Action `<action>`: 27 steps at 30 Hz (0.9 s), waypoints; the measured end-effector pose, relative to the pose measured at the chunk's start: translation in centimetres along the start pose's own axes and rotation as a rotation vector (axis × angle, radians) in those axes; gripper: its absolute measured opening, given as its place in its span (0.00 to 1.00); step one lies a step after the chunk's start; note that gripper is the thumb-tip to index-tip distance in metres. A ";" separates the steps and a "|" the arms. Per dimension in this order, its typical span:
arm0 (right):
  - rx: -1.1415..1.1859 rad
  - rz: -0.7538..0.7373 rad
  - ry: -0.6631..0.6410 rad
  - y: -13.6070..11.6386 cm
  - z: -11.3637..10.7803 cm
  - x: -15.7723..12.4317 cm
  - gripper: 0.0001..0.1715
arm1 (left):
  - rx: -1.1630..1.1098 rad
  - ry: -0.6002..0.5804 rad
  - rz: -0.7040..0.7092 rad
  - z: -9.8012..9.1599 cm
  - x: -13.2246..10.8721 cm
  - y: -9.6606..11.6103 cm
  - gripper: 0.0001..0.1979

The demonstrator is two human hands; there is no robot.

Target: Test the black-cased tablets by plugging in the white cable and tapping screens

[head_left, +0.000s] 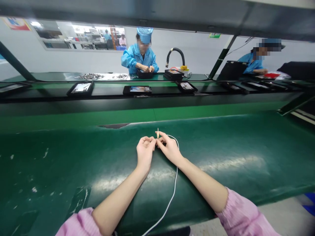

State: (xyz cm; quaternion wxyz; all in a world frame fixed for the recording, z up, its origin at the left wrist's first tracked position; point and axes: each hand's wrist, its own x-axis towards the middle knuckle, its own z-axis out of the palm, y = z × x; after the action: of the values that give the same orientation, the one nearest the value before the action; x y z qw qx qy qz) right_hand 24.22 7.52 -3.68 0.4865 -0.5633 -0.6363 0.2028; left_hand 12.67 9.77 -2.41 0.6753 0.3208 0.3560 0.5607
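My left hand is closed, its thumb and fingertips pinched together close to my right fingertips. Whatever those fingers may hold is too small or hidden to make out. In my right hand a small beige piece with a thin metal tip stands upright between the fingers, its tip pointing up and away from me. A white cable loops out behind the right hand, passes under the wrist and runs down toward the front edge. Whether the cable joins the beige piece is hidden by the fingers.
Both hands are above a green-topped bench. Beyond it, several black trays with devices lie along a line, one tray straight ahead. Across from me a person in blue handles a black tray; another person works at the right. A shelf hangs overhead.
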 end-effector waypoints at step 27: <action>0.689 0.335 -0.034 -0.5 -0.3 1.0 0.14 | 0.002 -0.103 0.009 -0.2 0.2 -0.3 0.18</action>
State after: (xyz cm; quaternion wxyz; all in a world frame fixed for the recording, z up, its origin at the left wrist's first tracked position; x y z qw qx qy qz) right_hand 24.34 8.17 -2.78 0.5968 -0.4594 -0.4380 0.4909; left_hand 12.73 9.96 -2.83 0.6898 0.3513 0.3198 0.5463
